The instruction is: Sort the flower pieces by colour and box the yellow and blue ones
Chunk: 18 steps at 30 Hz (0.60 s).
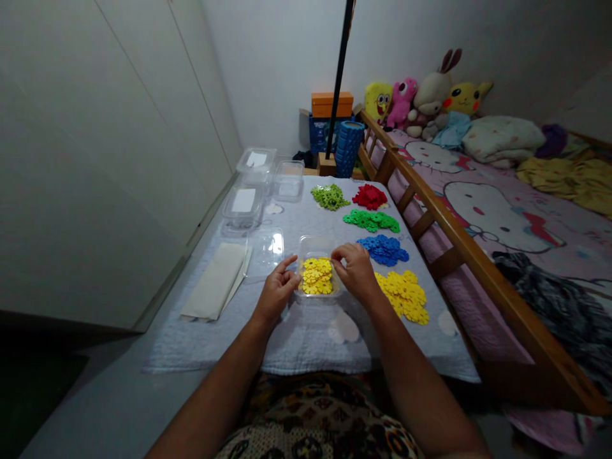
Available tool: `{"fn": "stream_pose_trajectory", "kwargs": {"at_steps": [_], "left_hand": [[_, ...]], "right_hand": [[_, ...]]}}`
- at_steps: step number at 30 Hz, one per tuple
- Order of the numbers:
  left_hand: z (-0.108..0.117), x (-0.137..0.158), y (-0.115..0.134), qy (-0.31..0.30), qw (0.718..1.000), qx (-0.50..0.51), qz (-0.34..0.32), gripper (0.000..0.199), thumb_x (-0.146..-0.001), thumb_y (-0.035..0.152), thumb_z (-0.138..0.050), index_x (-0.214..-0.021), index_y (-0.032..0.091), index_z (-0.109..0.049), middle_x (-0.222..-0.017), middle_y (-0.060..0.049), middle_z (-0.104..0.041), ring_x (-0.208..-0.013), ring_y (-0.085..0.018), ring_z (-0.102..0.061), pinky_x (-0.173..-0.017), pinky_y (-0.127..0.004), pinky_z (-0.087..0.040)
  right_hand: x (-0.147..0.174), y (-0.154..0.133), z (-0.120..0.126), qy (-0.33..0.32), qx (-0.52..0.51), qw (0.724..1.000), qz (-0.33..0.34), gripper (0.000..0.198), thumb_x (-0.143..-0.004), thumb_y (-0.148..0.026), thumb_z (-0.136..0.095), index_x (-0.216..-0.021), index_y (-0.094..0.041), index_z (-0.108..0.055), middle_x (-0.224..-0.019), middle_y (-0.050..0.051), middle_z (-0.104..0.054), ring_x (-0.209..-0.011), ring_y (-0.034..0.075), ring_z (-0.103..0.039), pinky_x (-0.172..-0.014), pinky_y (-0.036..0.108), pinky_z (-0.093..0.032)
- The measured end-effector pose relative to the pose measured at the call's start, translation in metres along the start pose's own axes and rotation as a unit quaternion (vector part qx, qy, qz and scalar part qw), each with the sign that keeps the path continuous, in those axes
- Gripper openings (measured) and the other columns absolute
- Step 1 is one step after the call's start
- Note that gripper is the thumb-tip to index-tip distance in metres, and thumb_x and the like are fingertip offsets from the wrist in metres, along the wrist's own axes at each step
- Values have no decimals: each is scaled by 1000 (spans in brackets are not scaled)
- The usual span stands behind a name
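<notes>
A clear plastic container (315, 245) sits before me on the cloth, with yellow flower-shaped pieces (317, 275) layered inside. My left hand (278, 287) is at its left wall, index finger stretched out and fingers apart, the thumb near the rim. At the right rim, my right hand (354, 268) has thumb and fingers pinched together over the container's edge; what is between the fingertips is too small to make out. A pile of more yellow flower-shaped pieces (404, 296) lies to the right, partly behind my right forearm. Just beyond that hand is a blue pile (384, 249).
Green (371, 220), red (370, 197) and light green piles (329, 197) lie farther back. Lidded containers (243, 201), an open container (289, 180), a clear lid (266, 252) and folded paper (217, 280) occupy the left. A wooden bed rail (430, 207) borders the right side.
</notes>
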<state>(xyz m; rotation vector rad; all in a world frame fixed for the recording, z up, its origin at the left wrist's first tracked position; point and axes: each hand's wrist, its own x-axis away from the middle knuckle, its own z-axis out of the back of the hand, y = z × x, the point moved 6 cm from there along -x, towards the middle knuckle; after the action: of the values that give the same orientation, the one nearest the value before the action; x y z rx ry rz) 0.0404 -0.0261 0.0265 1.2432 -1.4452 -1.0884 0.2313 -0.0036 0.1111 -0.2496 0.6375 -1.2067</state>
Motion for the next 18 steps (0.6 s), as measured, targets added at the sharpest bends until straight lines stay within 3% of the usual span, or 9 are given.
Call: {"fn": "stream_pose_trajectory", "kwargs": {"at_steps": [5, 10, 14, 18], "left_hand": [[0, 0, 1, 3, 1000, -2, 1, 72, -78, 39, -73, -141, 13, -51, -62, 9, -42, -54, -7, -35, -52, -21, -25], [-1, 0, 1, 5, 1000, 2, -6, 73, -77, 39, -74, -141, 12, -51, -63, 8, -45, -55, -7, -38, -54, -22, -27], [-1, 0, 3, 10, 1000, 5, -9, 72, -76, 39, -75, -139, 12, -53, -62, 8, -46, -56, -8, -40, -54, -21, -28], [0, 0, 2, 9, 1000, -4, -5, 72, -77, 38, -74, -140, 12, -52, -63, 8, -45, -55, -7, -37, -53, -21, -26]], "right_hand": [[-6, 0, -20, -30, 129, 991, 9, 15, -90, -20, -59, -86, -24, -73, -103, 9, -66, -105, 26, -48, -103, 47, -28], [-3, 1, -26, -47, 135, 990, 6, 15, -88, -20, -63, -83, -25, -75, -126, 8, -63, -125, 30, -41, -113, 55, -16], [0, 8, -20, -40, 91, 995, -7, 13, -86, -19, -65, -85, -25, -76, -129, 8, -62, -127, 30, -42, -111, 52, -25], [10, 36, 1, -14, 45, 998, -38, 15, -86, -18, -62, -90, -23, -75, -124, 10, -63, -120, 28, -50, -103, 45, -36]]}}
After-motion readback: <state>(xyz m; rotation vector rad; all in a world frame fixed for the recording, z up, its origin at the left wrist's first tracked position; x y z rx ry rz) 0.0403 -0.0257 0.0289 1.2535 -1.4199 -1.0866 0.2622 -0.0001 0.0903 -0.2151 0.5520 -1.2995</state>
